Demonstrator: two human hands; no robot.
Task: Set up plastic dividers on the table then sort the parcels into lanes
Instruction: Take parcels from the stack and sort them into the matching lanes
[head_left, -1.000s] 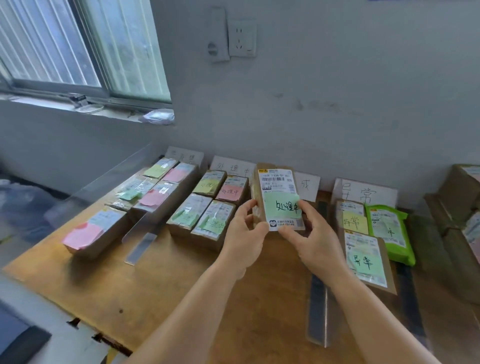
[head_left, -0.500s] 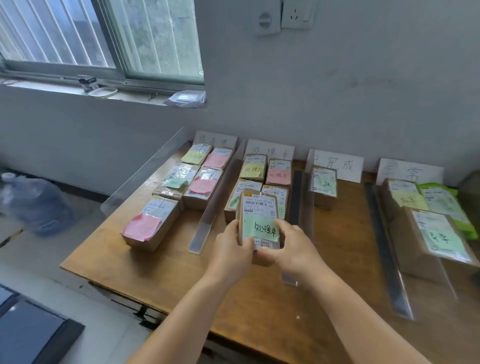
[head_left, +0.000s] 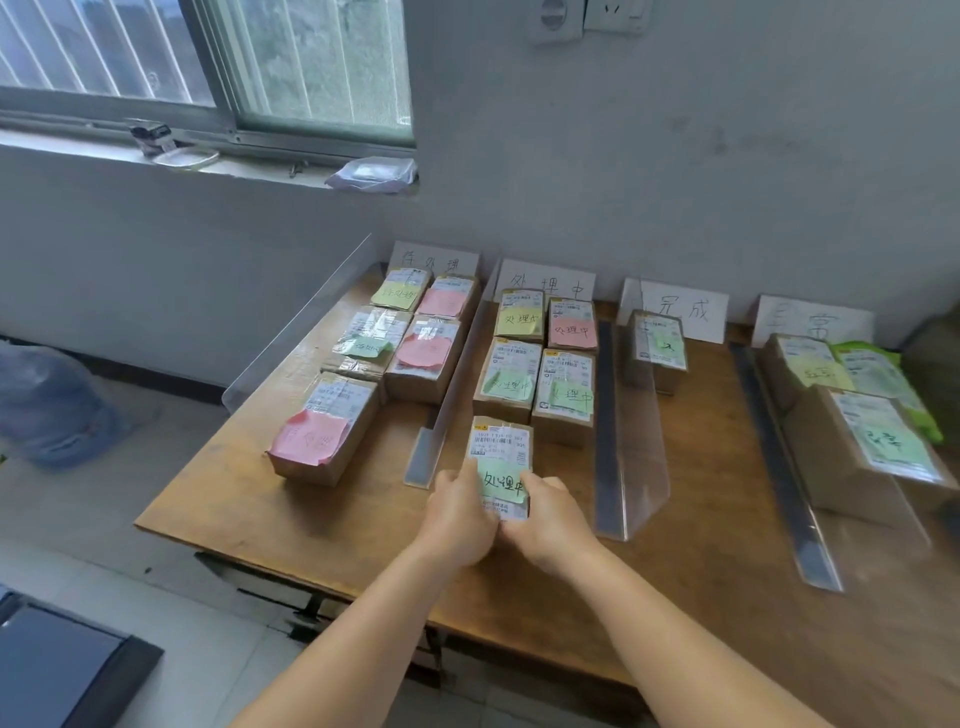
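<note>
Parcel (head_left: 500, 452), green note "处理中"

Head view: worn on the person's head, looks forward and down.
Faces: table (head_left: 363, 561) against wall (head_left: 675, 182).
Nearness: hands (head_left: 457, 519) close below.

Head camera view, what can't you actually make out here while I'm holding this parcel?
- Parcel: its near end and underside, covered by the left hand and right hand; whether it rests on the table is unclear.
- Shipping labels: print too small to read.
- Rightmost sign: writing faint, blurred.
- Right boxes: seen through a glaring clear divider.
- Wall sockets: cut off by the top edge.
</note>
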